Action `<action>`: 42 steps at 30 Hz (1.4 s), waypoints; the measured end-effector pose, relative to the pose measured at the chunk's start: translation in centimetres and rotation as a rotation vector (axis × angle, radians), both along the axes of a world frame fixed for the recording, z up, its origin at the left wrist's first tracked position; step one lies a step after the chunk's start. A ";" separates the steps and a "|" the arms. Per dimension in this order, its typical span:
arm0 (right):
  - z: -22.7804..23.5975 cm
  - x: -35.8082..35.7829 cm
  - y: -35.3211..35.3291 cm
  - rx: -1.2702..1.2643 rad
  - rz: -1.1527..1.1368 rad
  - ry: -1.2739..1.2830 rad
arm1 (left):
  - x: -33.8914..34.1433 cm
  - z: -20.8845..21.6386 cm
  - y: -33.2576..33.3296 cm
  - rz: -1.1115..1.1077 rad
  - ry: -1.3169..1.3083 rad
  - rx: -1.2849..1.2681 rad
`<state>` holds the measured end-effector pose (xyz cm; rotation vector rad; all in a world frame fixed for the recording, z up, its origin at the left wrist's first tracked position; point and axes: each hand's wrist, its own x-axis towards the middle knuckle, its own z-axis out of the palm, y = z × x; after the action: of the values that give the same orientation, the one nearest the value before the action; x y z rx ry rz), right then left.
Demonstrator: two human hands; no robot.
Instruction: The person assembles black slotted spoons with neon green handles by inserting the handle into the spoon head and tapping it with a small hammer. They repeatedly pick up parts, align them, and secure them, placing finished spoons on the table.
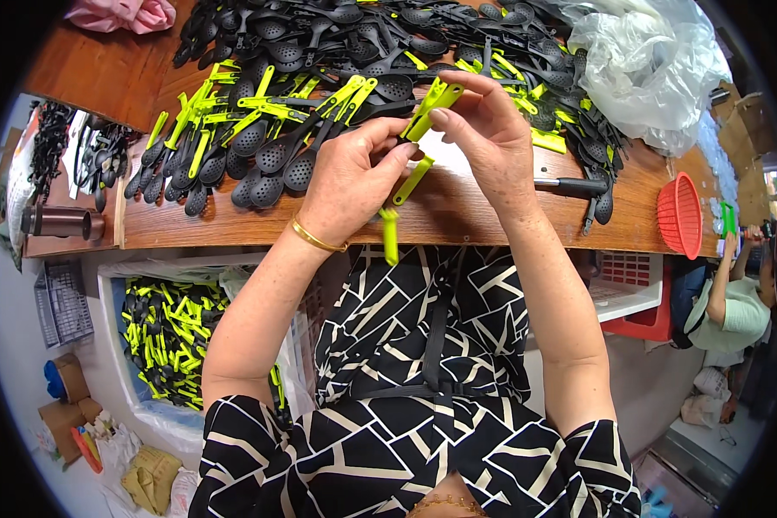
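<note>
Above the front part of the table, my left hand (347, 183) is closed around a black utensil part, with its fingers pinched together. A lime-green handle piece (429, 110) slants up from that grip, and my right hand (495, 148) pinches its upper end between thumb and fingers. Two more lime-green pieces show below the left hand: one long handle piece (413, 181) slants downward, and a shorter, blurred one (390, 239) hangs past the table edge. How these are held is partly hidden by the fingers.
Black slotted spoons (272, 155) with lime-green handles pile up across the wooden table (302, 226). A black-handled tool (570, 186) lies at right, near a red basket (679, 216) and clear plastic bags (647, 65). A lined bin (174, 341) of green-and-black pieces stands below left. Another person (738, 302) works far right.
</note>
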<state>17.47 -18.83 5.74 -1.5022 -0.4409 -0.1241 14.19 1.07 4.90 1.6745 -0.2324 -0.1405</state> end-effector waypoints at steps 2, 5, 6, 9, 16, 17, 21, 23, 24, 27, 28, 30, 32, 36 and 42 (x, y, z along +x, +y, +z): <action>-0.1 0.0 0.0 0.019 -0.007 0.035 | -0.1 0.3 -0.1 -0.039 0.020 -0.002; -0.6 0.3 0.2 0.016 -0.025 0.043 | -0.4 0.1 -0.2 -0.073 0.055 -0.038; -1.0 0.6 0.2 -0.008 -0.048 0.016 | -0.6 0.0 -0.3 -0.075 0.072 -0.043; -0.9 0.4 0.2 -0.134 -0.074 0.056 | -1.0 -0.7 -0.3 -0.070 0.156 -0.105; 0.5 0.0 -0.6 -0.077 0.029 0.180 | -2.2 -1.5 -0.5 -0.060 0.169 -0.261; 0.2 0.1 -0.9 -0.080 0.043 0.180 | -2.3 -1.4 -0.6 -0.043 0.167 -0.255; 0.8 -0.6 -1.0 0.064 0.079 0.210 | -2.6 -1.0 -0.8 -0.015 0.159 -0.252; 1.1 -0.6 -1.4 0.043 0.124 0.232 | -2.8 -0.8 -0.8 -0.013 0.152 -0.253; 1.1 -0.6 -1.6 0.035 0.146 0.244 | -3.0 -0.7 -0.9 -0.006 0.144 -0.248; 1.4 -0.7 -1.5 0.010 0.178 0.224 | -3.4 -0.5 -1.0 -0.013 0.136 -0.272; 1.3 -0.8 -1.6 0.015 0.186 0.229 | -3.5 -0.4 -1.0 -0.021 0.136 -0.288; 1.0 -0.9 -1.7 0.025 0.204 0.237 | -3.6 -0.1 -0.9 -0.027 0.153 -0.248; 1.0 -1.2 -1.5 -0.030 0.169 0.192 | -3.7 0.0 -0.9 -0.024 0.167 -0.220; 0.1 -1.5 -1.2 -0.283 0.034 -0.044 | -4.5 -0.2 -0.7 -0.007 0.191 -0.180; 0.4 -4.6 -2.5 -0.575 -0.088 -0.123 | -7.7 -1.6 0.0 0.026 0.336 -0.169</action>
<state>12.83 -21.37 6.17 -2.0875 -0.5377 -0.1688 6.52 1.05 3.34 1.4590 0.0302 -0.3691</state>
